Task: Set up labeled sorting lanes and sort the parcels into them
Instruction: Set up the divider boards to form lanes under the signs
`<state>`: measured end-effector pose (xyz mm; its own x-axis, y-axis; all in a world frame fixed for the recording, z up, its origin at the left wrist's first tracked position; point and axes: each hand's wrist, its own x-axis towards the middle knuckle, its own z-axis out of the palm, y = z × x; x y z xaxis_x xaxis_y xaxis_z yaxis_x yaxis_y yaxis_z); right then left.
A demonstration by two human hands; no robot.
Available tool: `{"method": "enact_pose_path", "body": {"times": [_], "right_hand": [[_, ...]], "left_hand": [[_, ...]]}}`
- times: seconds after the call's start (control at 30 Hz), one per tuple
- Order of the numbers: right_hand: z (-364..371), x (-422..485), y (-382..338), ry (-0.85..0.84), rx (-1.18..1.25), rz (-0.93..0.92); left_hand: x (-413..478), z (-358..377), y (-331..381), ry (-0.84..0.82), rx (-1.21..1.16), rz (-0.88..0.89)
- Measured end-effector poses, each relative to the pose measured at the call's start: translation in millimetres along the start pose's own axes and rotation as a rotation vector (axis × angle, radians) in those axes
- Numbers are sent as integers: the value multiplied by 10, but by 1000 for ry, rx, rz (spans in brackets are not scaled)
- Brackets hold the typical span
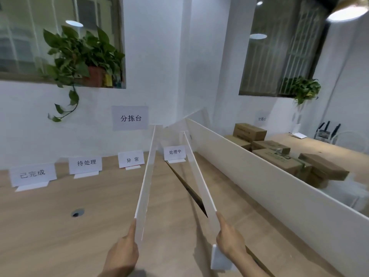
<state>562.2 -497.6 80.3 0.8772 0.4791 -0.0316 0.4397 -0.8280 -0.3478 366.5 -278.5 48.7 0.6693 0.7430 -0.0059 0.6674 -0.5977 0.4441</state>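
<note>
Head view: four label cards (33,173) stand along the desk's (60,226) far edge. A white partition (259,172) at its right edge screens at least five cardboard parcels (279,159). Two dividers run edge-up from the cards toward the near edge. The left hand (121,254) grips the left divider (146,176) at its near end, and the right hand (229,238) grips the right divider (199,176) likewise.

Sorting labels on the wall and table

The wall sheet (130,118) reads "分拣台". Four cards stand along the table (60,226), left to right: first card (32,174) "已完成", second card (86,162) "待处理", third card (132,159) "异常", fourth card (175,151) "处理中". A smaller far sheet (262,118) looks like "分拣台" again. Print on the cardboard boxes (249,131) is too blurred to read.
</note>
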Motion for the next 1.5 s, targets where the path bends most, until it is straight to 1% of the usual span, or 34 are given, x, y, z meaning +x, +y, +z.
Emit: {"method": "enact_pose_path", "body": {"times": [0.13, 0.27, 0.43, 0.63, 0.7, 0.77, 0.87, 0.97, 1.1, 1.27, 1.5], "right_hand": [[-67, 301, 157, -31, 14, 5], [-80, 683, 430, -87, 44, 19], [-172, 1217, 842, -91, 33, -31], [-356, 1846, 1346, -126, 54, -115], [-421, 2003, 1491, -150, 63, -149], [-407, 2152, 1630, -135, 24, -167], [-391, 2330, 1841, -152, 25, -160], [-367, 2443, 2030, -143, 54, -156], [-374, 2574, 2109, -190, 32, -155], [-364, 2721, 2151, -166, -2, -131], [-338, 2915, 2267, -190, -19, -138]], "left_hand": [[235, 105, 133, -5, -26, -4], [357, 241, 411, 3, -30, -30], [520, 553, 827, 24, 38, -121], [673, 935, 1367, 43, 57, -214], [719, 1065, 1498, 64, 48, -241], [735, 1169, 1638, 73, 29, -263], [753, 1311, 1829, 87, 9, -283], [762, 1459, 1954, 91, -12, -306], [841, 1569, 2081, 99, -16, -301], [951, 1602, 2095, 114, -14, -297], [1033, 1746, 2110, 118, -1, -332]]}}
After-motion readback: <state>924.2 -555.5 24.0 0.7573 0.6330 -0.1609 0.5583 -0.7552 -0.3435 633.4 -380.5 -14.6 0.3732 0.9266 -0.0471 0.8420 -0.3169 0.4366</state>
